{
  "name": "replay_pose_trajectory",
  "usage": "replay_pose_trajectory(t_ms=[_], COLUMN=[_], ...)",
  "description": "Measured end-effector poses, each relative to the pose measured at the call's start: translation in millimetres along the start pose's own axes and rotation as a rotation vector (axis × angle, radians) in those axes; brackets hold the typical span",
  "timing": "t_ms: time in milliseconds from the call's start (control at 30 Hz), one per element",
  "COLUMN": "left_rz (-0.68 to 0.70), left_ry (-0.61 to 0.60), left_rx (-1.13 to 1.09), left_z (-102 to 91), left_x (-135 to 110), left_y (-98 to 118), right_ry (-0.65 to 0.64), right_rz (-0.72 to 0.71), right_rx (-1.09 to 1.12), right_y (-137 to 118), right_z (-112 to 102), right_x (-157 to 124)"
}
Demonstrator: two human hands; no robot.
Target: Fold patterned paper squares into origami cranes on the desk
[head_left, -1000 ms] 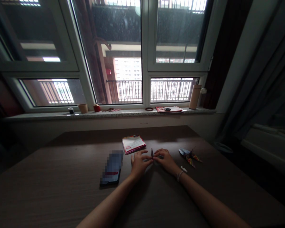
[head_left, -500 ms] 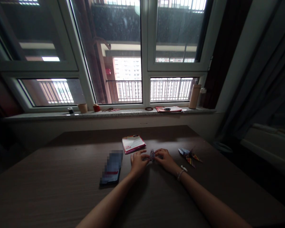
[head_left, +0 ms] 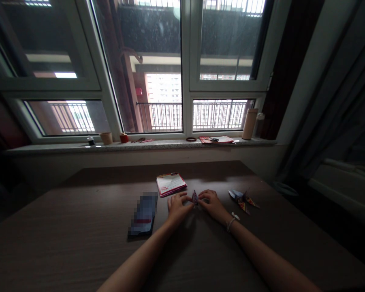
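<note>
A small folded piece of patterned paper [head_left: 195, 198] stands on the dark wooden table [head_left: 79, 243], pinched from both sides. My left hand [head_left: 178, 209] grips its left edge with thumb and fingers curled. My right hand [head_left: 212, 205], with a pale bracelet on the wrist, grips its right edge. Both hands rest on the table. Finished folded paper figures [head_left: 242, 200] lie to the right of my right hand.
A stack of paper sheets with a red border [head_left: 171, 183] lies just beyond my hands. A dark phone [head_left: 144, 215] sits to the left. The windowsill [head_left: 170, 145] carries cups, a tall cylinder [head_left: 249, 123] and papers.
The folded paper has turned slightly between my fingers, showing more of its face. Both hands stay in place.
</note>
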State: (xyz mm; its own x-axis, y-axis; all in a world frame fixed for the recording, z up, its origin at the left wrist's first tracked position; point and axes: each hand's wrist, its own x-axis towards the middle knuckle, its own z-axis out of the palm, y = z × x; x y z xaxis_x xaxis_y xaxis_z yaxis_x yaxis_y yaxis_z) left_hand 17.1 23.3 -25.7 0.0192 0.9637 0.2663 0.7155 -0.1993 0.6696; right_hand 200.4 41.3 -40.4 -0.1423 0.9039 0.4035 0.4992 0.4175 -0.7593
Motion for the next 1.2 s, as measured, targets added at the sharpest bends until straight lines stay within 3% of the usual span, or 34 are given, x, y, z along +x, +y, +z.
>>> replay_pose_trajectory(t_ms=[667, 1000, 1200], left_rz=[0.002, -0.007, -0.008], left_ry=[-0.005, -0.030, 0.009], left_rx=[-0.015, -0.067, -0.053], left_z=[-5.2, -6.8, -4.7], left_x=[2, 3, 4], left_y=[2, 2, 0], right_ry=[-0.026, -0.118, -0.104], right_rz=[0.007, -0.007, -0.018], right_rx=[-0.011, -0.036, 0.001], right_y=[1, 4, 5], right_z=[-4, -7, -5], right_x=[1, 0, 1])
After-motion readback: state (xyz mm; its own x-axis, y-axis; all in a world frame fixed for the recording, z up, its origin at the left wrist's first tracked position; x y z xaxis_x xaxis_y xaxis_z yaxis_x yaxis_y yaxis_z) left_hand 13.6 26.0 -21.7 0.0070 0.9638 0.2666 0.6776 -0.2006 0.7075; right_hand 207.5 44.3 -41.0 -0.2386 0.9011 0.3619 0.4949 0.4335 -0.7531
